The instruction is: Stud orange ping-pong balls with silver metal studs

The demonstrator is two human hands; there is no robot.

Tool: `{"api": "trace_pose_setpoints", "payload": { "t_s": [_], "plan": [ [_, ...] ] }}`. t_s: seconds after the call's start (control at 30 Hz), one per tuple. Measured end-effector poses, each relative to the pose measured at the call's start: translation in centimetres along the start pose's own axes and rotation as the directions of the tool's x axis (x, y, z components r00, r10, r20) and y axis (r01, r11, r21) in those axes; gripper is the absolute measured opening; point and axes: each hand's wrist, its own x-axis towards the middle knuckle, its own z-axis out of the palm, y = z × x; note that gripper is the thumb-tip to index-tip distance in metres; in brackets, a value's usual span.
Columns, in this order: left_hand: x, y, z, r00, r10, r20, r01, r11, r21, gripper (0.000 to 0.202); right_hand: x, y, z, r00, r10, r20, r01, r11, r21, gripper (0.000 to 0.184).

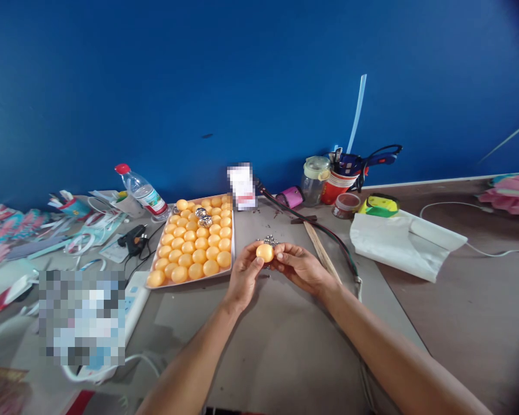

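Observation:
An orange ping-pong ball (265, 252) is held between the thumb and fingers of my left hand (245, 274). My right hand (300, 266) is closed in a pinch at the ball's right side; what its fingertips hold, if anything, is too small to make out. Just beyond both hands lies a small pile of shiny metal bits (269, 239), partly hidden by the fingers. To the left, a shallow white tray (207, 279) carries rows of matching orange balls (195, 271). A few silvery, shiny pieces (204, 220) rest on top of the balls.
A plastic bottle (145, 193) and a black glue gun (134, 240) are left of the tray. At the back right stand a lidded jar (316, 180) and a red cup (338, 185) of tools. A dark cable (328, 227) and white sheet (395, 239) lie to the right.

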Motion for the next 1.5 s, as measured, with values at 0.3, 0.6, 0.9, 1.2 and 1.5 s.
{"api": "trace_pose_setpoints", "payload": {
  "t_s": [0.3, 0.6, 0.9, 1.2, 1.5],
  "plan": [
    [0.0, -0.8, -0.6, 0.997, 0.073, -0.034, -0.063, 0.971, 0.229, 0.039, 0.1, 0.1, -0.4, 1.000, 0.018, -0.017, -0.019, 0.999, -0.028, 0.020],
    [-0.2, 0.1, -0.1, 0.985, 0.165, -0.041, -0.136, 0.910, 0.392, 0.035, 0.1, 0.3, -0.4, 0.999, -0.007, -0.046, 0.003, 0.995, -0.095, 0.024],
    [-0.1, 0.2, 0.2, 1.000, -0.027, -0.012, 0.026, 1.000, -0.014, 0.037, 0.2, 0.1, -0.1, 1.000, -0.002, 0.005, 0.002, 0.999, 0.053, 0.024],
    [0.4, 0.9, 0.1, 0.986, -0.157, 0.056, 0.166, 0.921, -0.352, 0.032, 0.0, 0.8, 0.3, 0.993, -0.088, -0.080, 0.077, 0.988, -0.130, 0.030],
    [0.4, 0.8, 0.1, 0.986, -0.156, 0.053, 0.165, 0.916, -0.366, 0.034, 0.2, 1.1, 0.3, 0.990, -0.114, -0.083, 0.097, 0.977, -0.188, 0.033]
  ]
}}
